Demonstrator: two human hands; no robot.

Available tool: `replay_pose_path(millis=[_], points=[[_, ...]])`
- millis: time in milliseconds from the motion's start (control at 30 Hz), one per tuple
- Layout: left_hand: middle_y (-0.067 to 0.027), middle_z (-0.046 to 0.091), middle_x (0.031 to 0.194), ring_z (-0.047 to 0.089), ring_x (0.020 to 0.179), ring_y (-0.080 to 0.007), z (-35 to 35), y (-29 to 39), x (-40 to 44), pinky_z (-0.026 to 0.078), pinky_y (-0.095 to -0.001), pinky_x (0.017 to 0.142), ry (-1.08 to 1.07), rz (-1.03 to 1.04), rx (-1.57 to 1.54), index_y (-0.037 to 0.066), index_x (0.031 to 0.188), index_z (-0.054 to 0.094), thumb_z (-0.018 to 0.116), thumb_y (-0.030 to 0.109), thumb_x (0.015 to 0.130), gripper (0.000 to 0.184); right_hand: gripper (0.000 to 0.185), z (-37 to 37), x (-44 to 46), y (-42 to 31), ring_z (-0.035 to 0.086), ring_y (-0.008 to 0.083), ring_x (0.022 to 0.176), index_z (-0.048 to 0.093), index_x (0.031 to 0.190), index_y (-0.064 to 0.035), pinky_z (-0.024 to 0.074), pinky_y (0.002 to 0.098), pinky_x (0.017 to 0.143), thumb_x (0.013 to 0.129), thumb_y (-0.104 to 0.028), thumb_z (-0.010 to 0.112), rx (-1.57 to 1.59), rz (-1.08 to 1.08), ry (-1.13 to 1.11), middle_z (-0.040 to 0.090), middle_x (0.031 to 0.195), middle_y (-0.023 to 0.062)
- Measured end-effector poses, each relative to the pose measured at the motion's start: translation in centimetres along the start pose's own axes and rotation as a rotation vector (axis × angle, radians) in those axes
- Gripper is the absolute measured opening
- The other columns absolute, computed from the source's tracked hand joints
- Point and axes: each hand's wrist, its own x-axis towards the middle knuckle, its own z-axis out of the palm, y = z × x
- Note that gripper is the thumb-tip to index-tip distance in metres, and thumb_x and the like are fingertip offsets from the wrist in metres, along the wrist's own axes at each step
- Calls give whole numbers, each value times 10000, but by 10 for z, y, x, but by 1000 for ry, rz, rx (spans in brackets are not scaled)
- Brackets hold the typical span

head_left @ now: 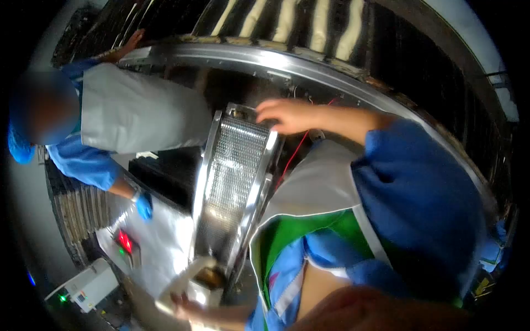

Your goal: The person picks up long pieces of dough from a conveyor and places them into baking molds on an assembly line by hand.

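Observation:
My right hand (287,115) reaches over the upper end of a long metal chute with a perforated bed (234,160). Its fingers are slightly bent and apart, with nothing visible in them. Low in the view, my left hand (187,310) is smeared by motion, so its grip is hidden. It is beside a pale curved object (179,284), also blurred. A metal container (207,281) with a brownish inside is near the chute's lower end.
At the left is a co-worker in a grey apron (143,110), one blue-gloved hand (143,207) over a shiny metal surface (165,243). A red-lit display (125,241) is nearby. Pale strips (287,22) lie on dark plates beyond a curved metal rail (243,55).

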Motion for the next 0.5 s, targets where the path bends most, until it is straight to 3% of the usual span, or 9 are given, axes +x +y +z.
replay_pose_path(millis=[33, 67, 100, 167, 233, 300, 367, 433, 500], points=[[-222, 497, 1133, 489, 1085, -309, -6, 42, 0, 389, -420, 980, 7, -414, -612, -26, 1183, 436, 483, 101, 839, 370, 494, 5, 15, -5, 392, 320, 1189, 509, 1150, -55, 338, 383, 993, 692, -101, 690, 50, -65, -39, 398, 1287, 171], [-222, 497, 1133, 489, 1085, -309, -9, 61, 4, 389, -420, 980, 3, -394, -616, -26, 1183, 436, 483, 101, 839, 370, 579, 3, 28, -19, 380, 315, 1198, 479, 1192, -61, 330, 383, 1000, 668, -125, 714, 93, -135, -78, 389, 1296, 166], [-198, 492, 1150, 514, 1025, -299, -11, 79, 10, 441, -417, 894, -36, -153, -171, -5, 1186, 447, 507, 174, 816, 416, 664, -1, 40, -33, 368, 311, 1206, 448, 1235, -68, 321, 383, 1008, 644, -150, 739, 136, -200, -116, 381, 1304, 161], [-174, 486, 1167, 539, 964, -290, -4, 85, -1, 494, -415, 808, -26, 103, 230, 16, 1190, 458, 530, 248, 793, 465, 794, 26, 50, -54, 358, 298, 1215, 399, 1289, -114, 311, 393, 1008, 597, -208, 776, 53, -378, -41, 374, 1313, 147], [-176, 488, 1153, 514, 996, -313, 15, 143, -12, 463, -465, 808, -16, -173, -1382, 7, 1219, 422, 588, 172, 731, 541, 838, 8, 48, -72, 354, 283, 1220, 378, 1310, -148, 306, 396, 1004, 582, -236, 783, -104, -418, 11, 357, 1326, 147], [-177, 484, 1153, 485, 1045, -322, 29, 178, -11, 430, -488, 847, -100, -96, -1535, 16, 1258, 383, 631, 134, 656, 661, 698, -16, 38, -73, 404, 267, 1180, 464, 1232, -147, 312, 397, 991, 604, -213, 762, -174, -423, 162, 430, 1266, 116], [-189, 482, 1172, 469, 1095, -324, 38, 219, -24, 439, -477, 869, -332, 103, -1573, 20, 1261, 387, 622, 152, 673, 647, 494, -51, 24, -61, 464, 247, 1112, 552, 1097, -140, 351, 403, 954, 637, -178, 728, -234, -213, 241, 510, 1163, 65], [-208, 474, 1188, 440, 1133, -349, 47, 239, -12, 393, -501, 935, -662, 264, -1656, -12, 1257, 375, 626, 150, 678, 651, 345, -76, -5, -52, 513, 218, 1040, 592, 976, -142, 390, 396, 919, 650, -134, 706, -347, -160, 524, 551, 1076, 25], [-255, 413, 1259, 409, 1172, -402, 54, 271, -18, 281, -563, 1008, -853, 431, -1798, 9, 1287, 339, 591, 88, 748, 600, 397, -102, -38, -44, 534, 208, 1006, 592, 993, -156, 436, 371, 884, 621, -120, 727, -415, -110, 687, 544, 1092, 18]])
